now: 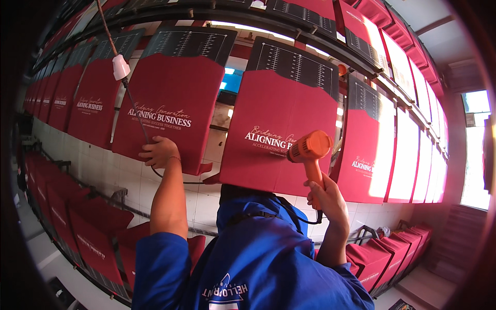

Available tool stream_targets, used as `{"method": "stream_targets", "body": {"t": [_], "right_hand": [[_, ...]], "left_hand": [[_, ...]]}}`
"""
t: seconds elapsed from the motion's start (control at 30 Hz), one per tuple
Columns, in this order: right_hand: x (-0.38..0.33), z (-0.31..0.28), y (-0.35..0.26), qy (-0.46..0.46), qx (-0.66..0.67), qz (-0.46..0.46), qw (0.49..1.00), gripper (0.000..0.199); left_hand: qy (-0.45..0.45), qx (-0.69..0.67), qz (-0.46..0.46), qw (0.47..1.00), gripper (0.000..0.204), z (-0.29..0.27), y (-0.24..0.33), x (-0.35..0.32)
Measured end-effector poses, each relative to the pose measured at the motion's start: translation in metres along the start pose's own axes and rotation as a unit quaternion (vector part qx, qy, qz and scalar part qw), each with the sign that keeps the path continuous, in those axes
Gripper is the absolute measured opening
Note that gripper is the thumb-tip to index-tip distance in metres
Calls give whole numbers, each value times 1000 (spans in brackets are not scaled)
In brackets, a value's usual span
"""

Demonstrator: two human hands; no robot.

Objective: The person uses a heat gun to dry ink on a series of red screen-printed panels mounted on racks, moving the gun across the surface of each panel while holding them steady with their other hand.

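My right hand (330, 201) is wrapped round the handle of an orange heat gun (312, 147), its round head over the white print on a red fabric piece (281, 103). This fabric is spread on a black board (294, 59) marked with white ruler lines. My left hand (160, 152) is at the lower edge of the neighbouring red fabric piece (170, 82), fingers apart. A dark power cable (135, 106) hangs from a pale pink plug connector (120, 67) and passes by the left hand; whether the fingers touch it, I cannot tell.
Rows of similar boards with red fabric (88, 88) stretch away to both sides. Black metal rails (356, 54) run behind them. More red pieces (98, 227) hang on a lower rack behind me. Bright light falls through a window (475, 155) at right.
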State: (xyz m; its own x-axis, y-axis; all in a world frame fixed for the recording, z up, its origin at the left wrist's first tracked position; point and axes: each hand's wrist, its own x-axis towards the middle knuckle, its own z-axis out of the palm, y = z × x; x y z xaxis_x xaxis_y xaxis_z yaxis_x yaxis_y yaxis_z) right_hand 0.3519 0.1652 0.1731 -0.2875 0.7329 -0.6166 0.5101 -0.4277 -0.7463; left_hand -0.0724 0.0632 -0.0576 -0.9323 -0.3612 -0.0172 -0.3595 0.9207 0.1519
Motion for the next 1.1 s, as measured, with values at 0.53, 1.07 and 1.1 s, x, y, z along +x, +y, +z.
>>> {"method": "stream_targets", "body": {"t": [0.53,1.07,1.1], "right_hand": [[2,-42,17,-33,1,24,999,32],[-8,-204,43,14,16,13,1000,25],[-9,-216,50,41,29,5,999,22]], "left_hand": [[3,-3,-17,1000,61,-7,2,-3],[93,-76,142,983,48,15,-44,1],[77,-97,157,980,46,16,-47,-8]]}}
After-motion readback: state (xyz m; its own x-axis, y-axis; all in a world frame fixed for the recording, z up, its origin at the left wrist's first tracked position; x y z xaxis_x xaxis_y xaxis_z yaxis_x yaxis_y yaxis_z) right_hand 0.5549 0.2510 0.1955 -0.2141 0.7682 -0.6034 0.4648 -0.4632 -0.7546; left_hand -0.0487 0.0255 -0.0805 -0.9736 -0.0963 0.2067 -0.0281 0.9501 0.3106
